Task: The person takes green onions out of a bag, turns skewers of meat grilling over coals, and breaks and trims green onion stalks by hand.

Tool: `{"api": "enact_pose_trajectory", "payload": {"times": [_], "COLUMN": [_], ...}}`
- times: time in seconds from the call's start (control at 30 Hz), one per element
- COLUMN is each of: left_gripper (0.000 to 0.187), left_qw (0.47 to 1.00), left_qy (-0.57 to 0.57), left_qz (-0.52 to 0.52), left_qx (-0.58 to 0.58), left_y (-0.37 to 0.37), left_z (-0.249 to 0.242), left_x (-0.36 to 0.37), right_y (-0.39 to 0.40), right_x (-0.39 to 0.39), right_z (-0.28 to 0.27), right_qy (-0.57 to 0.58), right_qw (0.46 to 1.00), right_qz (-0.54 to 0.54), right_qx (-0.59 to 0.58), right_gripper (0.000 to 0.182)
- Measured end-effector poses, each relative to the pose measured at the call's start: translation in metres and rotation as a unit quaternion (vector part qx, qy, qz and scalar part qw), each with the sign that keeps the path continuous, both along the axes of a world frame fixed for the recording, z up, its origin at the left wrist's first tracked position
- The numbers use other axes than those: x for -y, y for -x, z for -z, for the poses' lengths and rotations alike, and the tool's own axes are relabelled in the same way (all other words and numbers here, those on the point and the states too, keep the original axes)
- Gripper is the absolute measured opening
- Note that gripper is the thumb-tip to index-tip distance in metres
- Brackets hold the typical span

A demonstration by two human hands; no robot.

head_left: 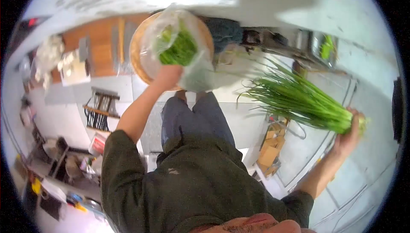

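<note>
My left hand (pixel 170 76) is closed at the near edge of a clear plastic bag (pixel 198 77) with leafy greens (pixel 177 47) inside. Its fingertips are partly hidden, so whether it also grips the greens cannot be seen. Under the bag is a round, tan-rimmed basket or tray (pixel 136 56). Out to the right, my right hand (pixel 349 135) is wrapped round the pale root end of a large bunch of green onions (pixel 299 103). The long dark leaves point left, toward the middle of the view, and are held in the air.
At the left is a brown wooden table (pixel 100 47) with white items in bags. A small dark stool (pixel 102 108) stands below it. Cardboard boxes (pixel 271 145) are at the right, beside a pale door-like panel (pixel 331 85). Cluttered shelves (pixel 70 169) fill the lower left.
</note>
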State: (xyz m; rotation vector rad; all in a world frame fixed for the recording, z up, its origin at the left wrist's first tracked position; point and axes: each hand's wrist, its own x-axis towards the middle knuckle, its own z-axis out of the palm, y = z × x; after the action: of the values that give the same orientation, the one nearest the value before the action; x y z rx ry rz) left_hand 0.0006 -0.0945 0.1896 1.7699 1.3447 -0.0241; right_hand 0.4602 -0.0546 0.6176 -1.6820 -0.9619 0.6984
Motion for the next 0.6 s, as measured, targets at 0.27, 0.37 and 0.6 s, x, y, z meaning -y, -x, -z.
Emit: {"api": "enact_pose_trajectory", "payload": {"times": [0.27, 0.37, 0.6], "left_gripper": [0.029, 0.058, 0.075], "left_qw": [0.912, 0.888, 0.866], "left_qy": [-0.277, -0.214, 0.029], "left_qz": [-0.124, 0.024, 0.158], "left_qx": [0.276, 0.406, 0.474], "left_y": [-0.108, -0.229, -0.492], "left_z": [-0.188, -0.256, -0.309], "left_x": [-0.054, -0.052, -0.02], "right_y": [-0.067, -0.093, -0.184], "right_x": [0.026, 0.035, 0.043], "right_z": [0.024, 0.026, 0.029], "right_qy": [0.053, 0.058, -0.043], "right_qw": [0.991, 0.986, 0.953], "right_qz": [-0.078, -0.11, -0.174], "right_qx": [-0.091, -0.112, -0.246], "right_gripper": [0.02, 0.018, 0.012]}}
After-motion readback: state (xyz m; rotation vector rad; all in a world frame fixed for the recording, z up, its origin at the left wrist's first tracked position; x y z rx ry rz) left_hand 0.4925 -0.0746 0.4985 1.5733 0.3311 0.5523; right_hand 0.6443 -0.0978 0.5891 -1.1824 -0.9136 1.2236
